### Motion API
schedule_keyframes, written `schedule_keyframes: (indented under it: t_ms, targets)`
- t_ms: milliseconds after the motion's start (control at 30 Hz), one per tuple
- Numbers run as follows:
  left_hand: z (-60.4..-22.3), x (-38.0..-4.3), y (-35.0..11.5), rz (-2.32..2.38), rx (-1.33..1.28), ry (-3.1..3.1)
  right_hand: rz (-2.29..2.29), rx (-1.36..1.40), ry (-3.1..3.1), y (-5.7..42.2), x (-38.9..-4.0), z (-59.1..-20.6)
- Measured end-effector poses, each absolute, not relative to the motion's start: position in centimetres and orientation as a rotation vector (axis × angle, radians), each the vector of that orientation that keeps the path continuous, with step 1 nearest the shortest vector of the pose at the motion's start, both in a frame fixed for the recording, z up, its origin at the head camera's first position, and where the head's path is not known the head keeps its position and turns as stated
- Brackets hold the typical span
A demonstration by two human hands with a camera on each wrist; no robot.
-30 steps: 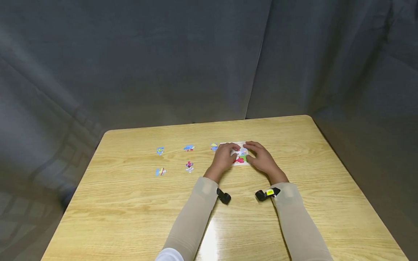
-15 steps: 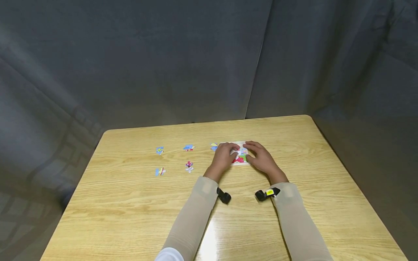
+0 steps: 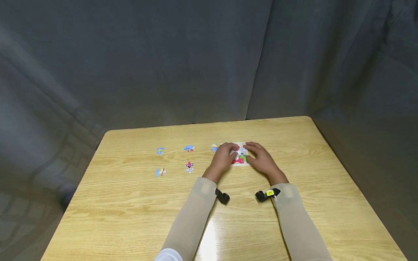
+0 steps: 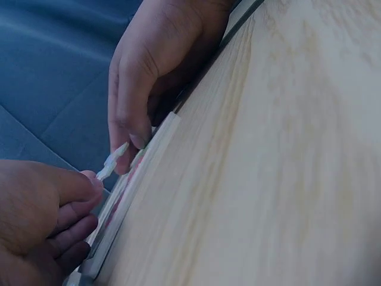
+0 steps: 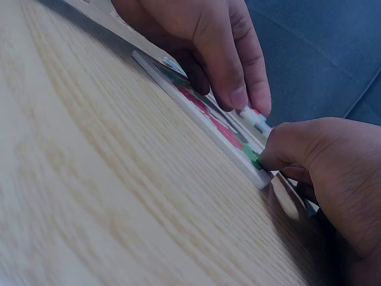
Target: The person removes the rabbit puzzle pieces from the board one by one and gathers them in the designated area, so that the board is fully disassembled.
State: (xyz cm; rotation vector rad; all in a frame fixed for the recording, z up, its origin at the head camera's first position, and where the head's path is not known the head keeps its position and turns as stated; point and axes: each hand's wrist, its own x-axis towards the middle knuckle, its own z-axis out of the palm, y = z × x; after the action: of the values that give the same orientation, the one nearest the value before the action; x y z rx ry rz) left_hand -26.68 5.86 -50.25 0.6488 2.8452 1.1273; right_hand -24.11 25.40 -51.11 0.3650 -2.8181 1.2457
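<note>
A jigsaw board [image 3: 241, 164] with a pale frame lies flat on the wooden table, its picture red, green and blue. My left hand [image 3: 222, 159] is over the board's left part, hiding much of it. Between its thumb and index finger it pinches a small puzzle piece [image 4: 112, 162], tilted just above the board, clearer in both wrist views. At the board's right end my right hand [image 3: 262, 159] holds the edge. Its thumb [image 5: 275, 156] touches the board's green corner, and its other fingers are partly hidden beyond the edge.
Loose jigsaw pieces lie to the left: one with a pink-and-white animal face [image 3: 189, 167], a blue-and-yellow one [image 3: 160, 172], a greenish one [image 3: 160, 151], a blue one [image 3: 189, 148] and another [image 3: 214, 147] beside my left hand. Dark curtains [image 3: 176, 65] surround the table [image 3: 130, 217].
Left wrist and hand have shifted very slightly left. The pale strip beyond the left hand shows less than before. My right hand and the separate pieces stay in place.
</note>
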Motion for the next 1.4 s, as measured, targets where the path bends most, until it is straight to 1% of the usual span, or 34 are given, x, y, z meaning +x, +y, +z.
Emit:
schedule_keyframes:
  t_ms: [267, 500, 700, 967, 1400]
  targets:
    - [-49.9, -25.8, 3.5, 1.217, 0.594, 2.785, 1.243, 0.388, -2.819, 25.5, -24.3, -51.1]
    - [-50.0, -25.2, 0.5, 1.153, 0.587, 2.826, 1.240, 0.364, -2.835, 26.1, -24.6, -50.9]
    - [-49.4, -24.9, -1.0, 1.119, 0.544, 2.839, 1.244, 0.344, -2.843, 26.9, -24.7, -50.7]
    - [-49.3, -24.7, -1.3, 1.024, 0.546, 2.822, 1.241, 0.323, -2.858, 27.7, -24.7, -50.9]
    - [-49.6, -24.9, -1.3, 0.962, 0.546, 2.856, 1.229, 0.331, -2.854, 27.5, -24.8, -51.0]
